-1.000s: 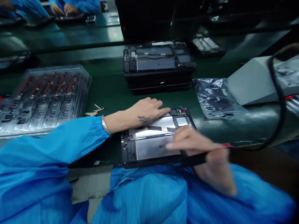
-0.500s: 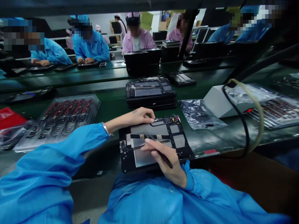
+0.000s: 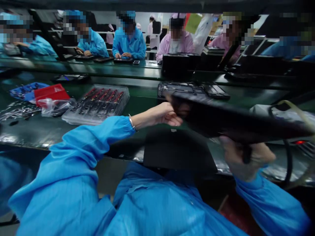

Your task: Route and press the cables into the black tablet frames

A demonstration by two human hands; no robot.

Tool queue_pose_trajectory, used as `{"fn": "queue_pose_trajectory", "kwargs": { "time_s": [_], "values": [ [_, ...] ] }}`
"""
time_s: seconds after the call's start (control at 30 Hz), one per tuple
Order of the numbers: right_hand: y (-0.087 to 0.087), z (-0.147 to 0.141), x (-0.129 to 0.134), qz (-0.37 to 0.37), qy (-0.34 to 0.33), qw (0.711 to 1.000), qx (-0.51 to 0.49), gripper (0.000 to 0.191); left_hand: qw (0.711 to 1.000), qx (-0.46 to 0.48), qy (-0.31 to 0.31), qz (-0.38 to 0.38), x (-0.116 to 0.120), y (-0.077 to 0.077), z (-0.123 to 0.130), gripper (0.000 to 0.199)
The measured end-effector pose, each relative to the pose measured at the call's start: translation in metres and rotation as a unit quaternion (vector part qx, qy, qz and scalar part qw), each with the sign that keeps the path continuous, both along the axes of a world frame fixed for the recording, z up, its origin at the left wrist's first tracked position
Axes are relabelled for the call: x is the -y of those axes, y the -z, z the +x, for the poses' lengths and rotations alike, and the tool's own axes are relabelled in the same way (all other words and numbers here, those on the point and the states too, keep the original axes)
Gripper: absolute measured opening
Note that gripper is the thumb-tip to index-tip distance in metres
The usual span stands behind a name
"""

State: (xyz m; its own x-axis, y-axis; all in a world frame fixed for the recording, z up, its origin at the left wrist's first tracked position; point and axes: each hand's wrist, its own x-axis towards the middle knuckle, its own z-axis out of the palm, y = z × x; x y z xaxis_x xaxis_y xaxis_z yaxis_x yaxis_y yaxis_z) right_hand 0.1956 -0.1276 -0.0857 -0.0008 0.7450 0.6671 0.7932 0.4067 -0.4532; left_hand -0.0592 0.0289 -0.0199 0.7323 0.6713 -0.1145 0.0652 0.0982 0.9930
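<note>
A flat black tablet assembly [image 3: 236, 118] is raised off the bench and tilted, smeared by motion, with its plain dark face towards me. My right hand [image 3: 246, 157] grips its lower edge on the right side. A short dark tool [image 3: 246, 153] is also tucked in that hand; its tip is hidden. At the tablet's left end, my left hand [image 3: 166, 114] has its fingers curled at the corner, closed on the edge. Beneath, a black flat panel [image 3: 177, 149] lies at the bench's front edge.
Behind the raised tablet is a stack of tablet assemblies [image 3: 177, 88]. Clear trays of small parts [image 3: 98, 105] stand left, beside a red bag [image 3: 51, 95] and a blue bin [image 3: 27, 91]. A pale box [image 3: 261, 109] and hose are right. Several co-workers sit opposite.
The tablet assembly has been lifted from the bench and turned up, uncovering the black panel. My right hand has moved right with it. The view has swung left.
</note>
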Motion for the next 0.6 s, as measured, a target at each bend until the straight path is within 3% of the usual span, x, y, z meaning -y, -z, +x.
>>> {"fn": "queue_pose_trajectory", "kwargs": {
  "time_s": [0.07, 0.13, 0.27, 0.33, 0.4, 0.6],
  "values": [
    [-0.009, -0.011, -0.004, 0.084, 0.064, 0.986, -0.128, 0.032, 0.997, 0.081, 0.009, 0.006, 0.014, 0.002, -0.006, 0.027],
    [-0.022, -0.028, -0.008, 0.108, 0.078, 0.948, -0.288, 0.025, 0.99, 0.126, 0.024, 0.054, 0.027, 0.0, -0.012, 0.038],
    [-0.037, -0.05, -0.008, 0.03, -0.01, 0.886, -0.462, 0.018, 0.974, 0.091, 0.005, 0.205, 0.042, -0.006, -0.016, 0.045],
    [-0.035, -0.049, -0.004, -0.011, -0.03, 0.846, -0.532, 0.022, 0.969, 0.08, -0.017, 0.232, 0.044, -0.004, -0.015, 0.044],
    [-0.031, -0.045, -0.002, -0.062, -0.027, 0.822, -0.566, 0.027, 0.975, 0.082, -0.024, 0.205, 0.043, 0.002, -0.012, 0.044],
    [-0.02, -0.04, -0.003, -0.162, -0.045, 0.79, -0.589, 0.033, 0.995, 0.064, -0.048, 0.058, 0.038, 0.025, -0.006, 0.04]
  ]
}}
